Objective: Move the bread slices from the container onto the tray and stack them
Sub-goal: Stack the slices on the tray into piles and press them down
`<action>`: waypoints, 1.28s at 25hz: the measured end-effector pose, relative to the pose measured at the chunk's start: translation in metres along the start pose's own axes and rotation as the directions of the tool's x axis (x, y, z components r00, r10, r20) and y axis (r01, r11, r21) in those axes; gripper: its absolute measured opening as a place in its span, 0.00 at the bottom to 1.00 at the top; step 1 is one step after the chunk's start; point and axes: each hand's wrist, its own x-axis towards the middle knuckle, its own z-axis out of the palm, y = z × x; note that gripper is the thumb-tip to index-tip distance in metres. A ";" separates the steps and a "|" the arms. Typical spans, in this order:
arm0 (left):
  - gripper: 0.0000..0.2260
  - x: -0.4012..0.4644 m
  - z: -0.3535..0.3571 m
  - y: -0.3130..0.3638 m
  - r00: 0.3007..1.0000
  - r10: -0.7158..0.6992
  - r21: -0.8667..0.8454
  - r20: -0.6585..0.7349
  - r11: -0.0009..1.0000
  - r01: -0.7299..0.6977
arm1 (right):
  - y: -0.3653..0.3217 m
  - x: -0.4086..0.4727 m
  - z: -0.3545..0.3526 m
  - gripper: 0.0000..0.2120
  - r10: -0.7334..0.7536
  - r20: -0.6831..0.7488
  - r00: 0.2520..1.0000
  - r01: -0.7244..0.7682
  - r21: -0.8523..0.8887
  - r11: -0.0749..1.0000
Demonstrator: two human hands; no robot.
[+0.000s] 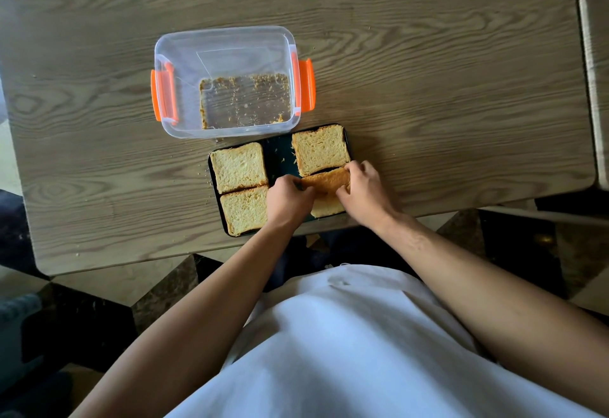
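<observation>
A dark tray sits at the table's near edge. Three bread slices lie flat on it: one at far left, one at near left, one at far right. At the near right, my left hand and my right hand both grip a bread slice, tilted with its far edge raised. A pale slice shows beneath it. The clear container with orange clips stands behind the tray and holds only crumbs.
The wooden table stretches wide around the tray, with scattered crumbs to the left of it. Another table edge runs along the right. The floor and my white shirt fill the foreground.
</observation>
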 end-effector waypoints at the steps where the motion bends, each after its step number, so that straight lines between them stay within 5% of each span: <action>1: 0.12 0.001 0.000 -0.001 1.000 0.010 0.021 -0.009 1.000 -0.010 | -0.001 0.000 0.001 0.22 -0.004 0.002 1.000 0.004 -0.009 1.000; 7: 0.10 0.000 0.004 -0.005 0.984 0.169 0.229 -0.054 0.961 -0.153 | -0.003 -0.004 0.005 0.19 0.004 -0.019 1.000 -0.005 -0.050 0.999; 16: 0.14 0.003 -0.003 -0.005 0.990 0.112 -0.023 -0.082 0.993 -0.115 | -0.002 -0.004 0.009 0.21 -0.001 -0.019 1.000 0.000 -0.031 1.000; 23: 0.19 0.001 -0.003 -0.011 0.992 0.118 0.021 -0.053 0.993 -0.118 | -0.005 -0.008 0.010 0.20 -0.065 -0.045 0.997 0.064 -0.019 0.998; 32: 0.10 -0.002 0.002 -0.007 0.997 0.035 -0.064 -0.063 0.997 -0.039 | 0.014 -0.012 -0.004 0.17 -0.058 -0.069 0.996 0.058 0.004 0.998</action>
